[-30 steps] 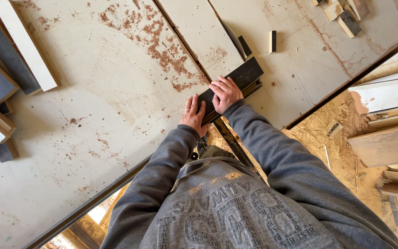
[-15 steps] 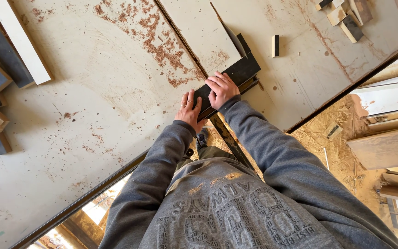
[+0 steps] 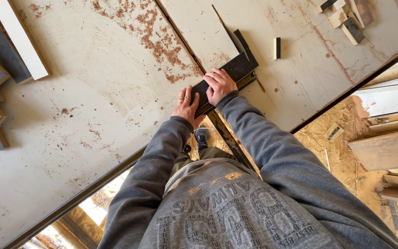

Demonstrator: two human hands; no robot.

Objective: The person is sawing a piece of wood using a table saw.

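Observation:
A dark, flat board piece (image 3: 236,69) lies on the pale, worn saw table (image 3: 93,115), against the slot where a thin saw blade (image 3: 232,36) stands up. My right hand (image 3: 219,85) presses down on the near part of the board with its fingers curled over the top. At the board's near end rests my left hand (image 3: 187,103), rings on its fingers, which lie flat and point forward. Both grey sleeves reach out from my chest at the bottom of the view.
Reddish sawdust (image 3: 157,41) is scattered left of the slot. Long white and grey boards (image 3: 10,50) lie at the far left. A small block (image 3: 277,47) and several offcuts (image 3: 346,18) sit at the back right. Planks (image 3: 388,147) and sawdust cover the floor on the right.
Both hands and the dark board have slid a little forward along the slot toward the blade. The view has shifted slightly with them.

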